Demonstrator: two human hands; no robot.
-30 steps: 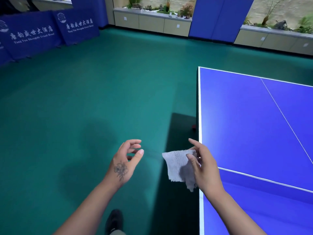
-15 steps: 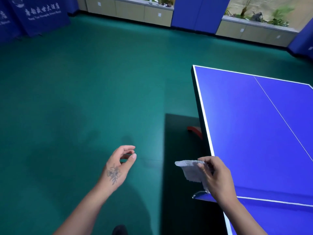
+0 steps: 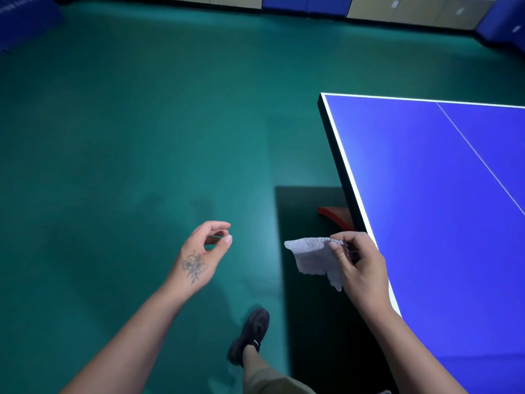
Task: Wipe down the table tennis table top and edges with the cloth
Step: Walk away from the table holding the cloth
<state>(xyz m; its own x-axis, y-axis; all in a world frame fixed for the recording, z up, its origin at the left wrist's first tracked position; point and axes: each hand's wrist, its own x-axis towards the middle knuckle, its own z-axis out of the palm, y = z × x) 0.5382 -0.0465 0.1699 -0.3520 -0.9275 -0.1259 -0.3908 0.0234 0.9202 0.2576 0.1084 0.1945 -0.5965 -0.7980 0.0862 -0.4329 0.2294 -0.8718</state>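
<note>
The blue table tennis table (image 3: 426, 180) fills the right side, with a white border line and a dark left side edge (image 3: 336, 155). My right hand (image 3: 360, 268) hovers just left of that edge and grips a small grey cloth (image 3: 311, 255), which hangs loose off the table, over the floor. My left hand (image 3: 204, 257) is held out over the green floor, well left of the table, fingers loosely curled with nothing in them. The table's near end lies under my right forearm.
Green sports floor (image 3: 142, 137) spreads to the left and ahead. A red-orange table base part (image 3: 335, 217) shows under the table in its shadow. My dark shoe (image 3: 251, 334) is stepping forward. Beige cabinets (image 3: 412, 9) and blue panels line the far wall.
The view has dropped and moved forward along the table's left side. My right hand with the cloth stays beside the edge; the cloth has unfolded a little. My foot has come into view.
</note>
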